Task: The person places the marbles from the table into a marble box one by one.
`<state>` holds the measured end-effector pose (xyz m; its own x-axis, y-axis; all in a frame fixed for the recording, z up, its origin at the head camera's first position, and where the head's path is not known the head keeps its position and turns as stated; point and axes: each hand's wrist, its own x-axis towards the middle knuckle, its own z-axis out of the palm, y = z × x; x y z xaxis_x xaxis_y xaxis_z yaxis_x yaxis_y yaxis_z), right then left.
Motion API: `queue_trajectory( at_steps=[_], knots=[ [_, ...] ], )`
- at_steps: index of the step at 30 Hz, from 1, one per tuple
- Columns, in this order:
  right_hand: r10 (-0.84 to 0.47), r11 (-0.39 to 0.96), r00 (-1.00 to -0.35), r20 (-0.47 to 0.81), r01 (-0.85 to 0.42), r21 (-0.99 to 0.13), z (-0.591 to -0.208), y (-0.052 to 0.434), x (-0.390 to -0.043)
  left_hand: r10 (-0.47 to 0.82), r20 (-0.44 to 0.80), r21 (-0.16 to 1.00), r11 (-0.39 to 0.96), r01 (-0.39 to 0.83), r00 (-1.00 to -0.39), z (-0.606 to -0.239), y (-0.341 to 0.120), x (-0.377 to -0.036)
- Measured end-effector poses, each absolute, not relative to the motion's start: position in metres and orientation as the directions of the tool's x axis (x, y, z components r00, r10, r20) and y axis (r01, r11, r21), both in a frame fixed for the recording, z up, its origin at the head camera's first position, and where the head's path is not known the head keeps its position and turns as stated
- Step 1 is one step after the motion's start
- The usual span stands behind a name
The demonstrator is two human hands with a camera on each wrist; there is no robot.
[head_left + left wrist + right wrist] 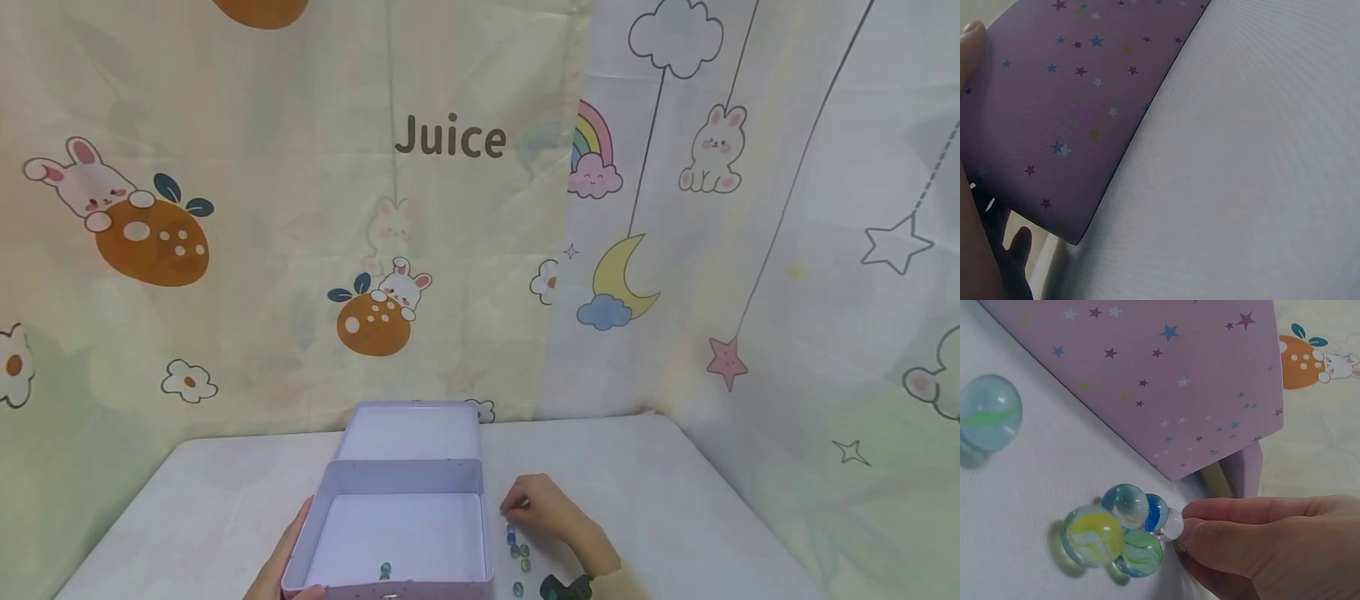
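An open purple tin box (407,533) patterned with stars stands on the table, its lid (411,432) folded back. My left hand (283,557) grips the box at its front left, thumb on the near rim, fingers along the left side. Inside lie a few small greenish marbles (386,570) near the front wall. Right of the box, my right hand (549,510) pinches a clear marble (1172,525) between thumb and forefinger. Close to the fingertips cluster a blue marble (1156,512), a yellow-swirled marble (1093,536), a green-swirled marble (1139,553) and a clear bluish marble (1125,505).
Another green-streaked marble (990,414) lies apart from the cluster, nearer the table's front. The table (637,475) has a white cover. Printed cloth curtains (465,250) hang behind it and along both sides. A dark band (566,587) is on the right wrist.
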<state>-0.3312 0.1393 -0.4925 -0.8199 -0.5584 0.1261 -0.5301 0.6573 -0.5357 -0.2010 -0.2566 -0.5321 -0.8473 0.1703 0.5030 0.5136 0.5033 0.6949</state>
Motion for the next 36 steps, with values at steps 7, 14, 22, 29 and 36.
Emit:
queue_trajectory(
  at_steps=[7,14,22,29,36],
  knots=[
    [-0.580,0.650,-0.802,0.143,-0.562,-0.511,-0.490,0.139,-0.331,0.150,0.500,0.700,0.510,0.500,-0.853,-0.532,-0.255,-0.201],
    [-0.577,0.650,-0.804,0.143,-0.559,-0.515,-0.486,0.141,-0.330,0.156,0.440,0.766,0.448,0.460,-0.884,-0.531,-0.255,-0.199],
    [-0.579,0.628,-0.801,0.154,-0.558,-0.542,-0.475,0.143,-0.333,0.145,0.433,0.736,0.513,0.441,-0.890,-0.531,-0.255,-0.200],
    [-0.605,0.570,-0.769,0.204,-0.598,-0.564,-0.456,0.141,-0.332,0.140,0.429,0.739,0.515,0.435,-0.893,-0.531,-0.255,-0.200],
    [-0.607,0.546,-0.756,0.246,-0.622,-0.562,-0.442,0.132,-0.328,0.135,0.415,0.753,0.505,0.423,-0.900,-0.531,-0.255,-0.199]
  ],
)
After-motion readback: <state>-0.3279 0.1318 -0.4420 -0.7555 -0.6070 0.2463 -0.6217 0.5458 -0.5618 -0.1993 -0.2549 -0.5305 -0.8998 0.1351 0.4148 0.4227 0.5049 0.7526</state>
